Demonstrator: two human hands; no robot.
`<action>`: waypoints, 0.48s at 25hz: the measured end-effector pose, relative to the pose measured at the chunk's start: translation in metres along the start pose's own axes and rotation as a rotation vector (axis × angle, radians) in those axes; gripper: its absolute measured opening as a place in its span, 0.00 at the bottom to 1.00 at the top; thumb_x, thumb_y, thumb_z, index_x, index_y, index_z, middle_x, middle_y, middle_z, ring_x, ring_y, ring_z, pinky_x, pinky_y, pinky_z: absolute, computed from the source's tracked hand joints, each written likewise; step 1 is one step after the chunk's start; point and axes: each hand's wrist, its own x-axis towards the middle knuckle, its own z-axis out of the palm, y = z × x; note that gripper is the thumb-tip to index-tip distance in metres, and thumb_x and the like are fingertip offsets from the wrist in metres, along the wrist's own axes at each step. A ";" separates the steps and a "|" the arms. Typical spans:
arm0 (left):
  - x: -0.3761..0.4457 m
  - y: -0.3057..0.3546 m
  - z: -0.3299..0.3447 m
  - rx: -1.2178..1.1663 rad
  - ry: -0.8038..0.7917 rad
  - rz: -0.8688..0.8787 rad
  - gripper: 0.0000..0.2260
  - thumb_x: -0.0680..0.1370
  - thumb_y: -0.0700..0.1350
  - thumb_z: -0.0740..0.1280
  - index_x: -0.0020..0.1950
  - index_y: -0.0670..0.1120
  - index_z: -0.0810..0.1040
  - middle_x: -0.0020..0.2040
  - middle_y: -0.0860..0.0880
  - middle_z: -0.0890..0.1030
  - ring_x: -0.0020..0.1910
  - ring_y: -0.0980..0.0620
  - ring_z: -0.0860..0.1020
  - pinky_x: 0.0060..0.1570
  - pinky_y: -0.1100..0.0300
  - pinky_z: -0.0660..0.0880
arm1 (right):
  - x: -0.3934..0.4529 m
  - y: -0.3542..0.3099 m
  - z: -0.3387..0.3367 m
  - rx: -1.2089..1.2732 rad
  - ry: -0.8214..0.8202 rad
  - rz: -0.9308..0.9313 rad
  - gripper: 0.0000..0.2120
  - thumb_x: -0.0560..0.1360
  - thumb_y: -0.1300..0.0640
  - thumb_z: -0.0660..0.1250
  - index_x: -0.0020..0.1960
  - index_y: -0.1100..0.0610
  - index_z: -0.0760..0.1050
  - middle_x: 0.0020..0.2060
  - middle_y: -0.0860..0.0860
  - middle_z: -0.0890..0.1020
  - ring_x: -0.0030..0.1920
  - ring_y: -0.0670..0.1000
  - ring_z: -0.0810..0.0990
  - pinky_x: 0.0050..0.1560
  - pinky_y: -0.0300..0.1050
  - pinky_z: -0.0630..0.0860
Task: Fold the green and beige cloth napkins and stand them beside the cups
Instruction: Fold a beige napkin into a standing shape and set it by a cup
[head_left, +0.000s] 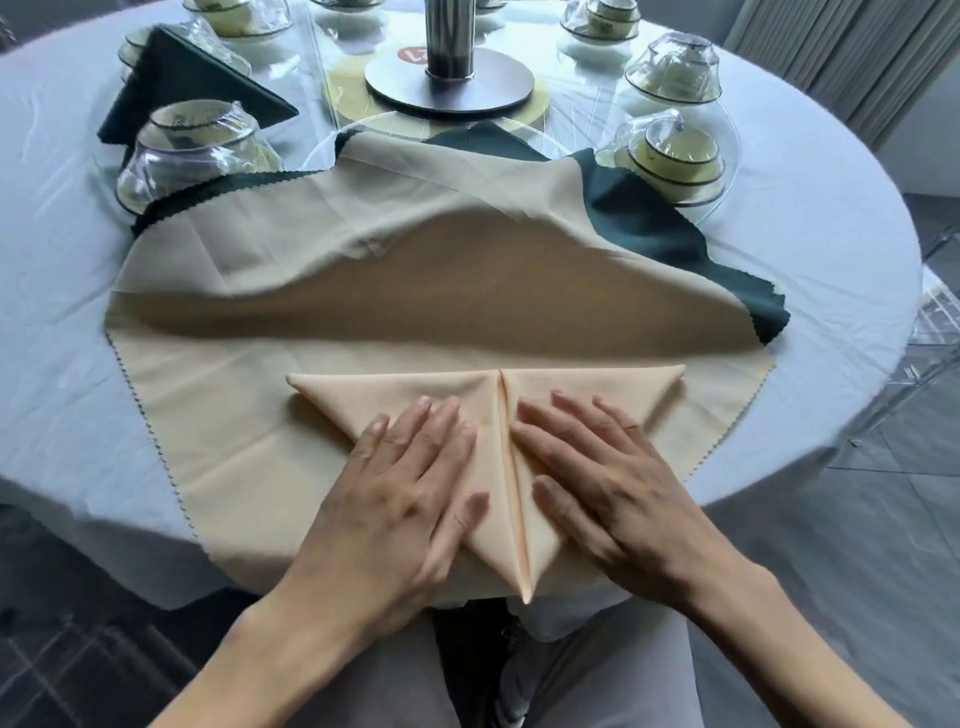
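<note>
With our left hand (410, 483) and right hand (597, 467) flat and open on the folded beige napkin (493, 410) at the surface's (57, 312) near edge, we press both flaps evenly, seemingly keeping the centre seam straight.

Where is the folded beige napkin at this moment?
In the head view, the folded beige napkin lies at the near table edge, centre, on a flat beige cloth, pressed by the left hand and right hand.

A peach-beige folded napkin (488, 415) lies on beige cloths (363, 270) over dark green cloths (654, 218), on a pale blue-white tablecloth (57, 291).
</note>
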 end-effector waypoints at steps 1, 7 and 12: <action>-0.004 0.001 0.005 0.031 -0.036 0.007 0.29 0.83 0.59 0.48 0.75 0.43 0.69 0.76 0.44 0.67 0.77 0.45 0.63 0.72 0.47 0.56 | -0.005 -0.005 0.007 -0.038 -0.056 0.023 0.25 0.83 0.43 0.47 0.76 0.51 0.64 0.76 0.47 0.63 0.78 0.51 0.56 0.75 0.53 0.52; 0.002 0.015 0.009 0.022 -0.018 0.037 0.31 0.84 0.59 0.44 0.75 0.39 0.68 0.75 0.42 0.68 0.76 0.45 0.64 0.73 0.50 0.55 | 0.009 -0.017 0.023 -0.150 -0.088 0.215 0.30 0.82 0.40 0.38 0.79 0.52 0.58 0.78 0.48 0.59 0.78 0.53 0.55 0.74 0.53 0.49; 0.002 0.039 0.016 -0.004 -0.002 0.027 0.34 0.83 0.63 0.44 0.78 0.40 0.63 0.78 0.41 0.63 0.78 0.43 0.60 0.72 0.48 0.54 | 0.020 -0.004 0.012 0.014 -0.093 0.302 0.34 0.76 0.37 0.34 0.79 0.46 0.49 0.78 0.40 0.49 0.79 0.45 0.44 0.75 0.40 0.38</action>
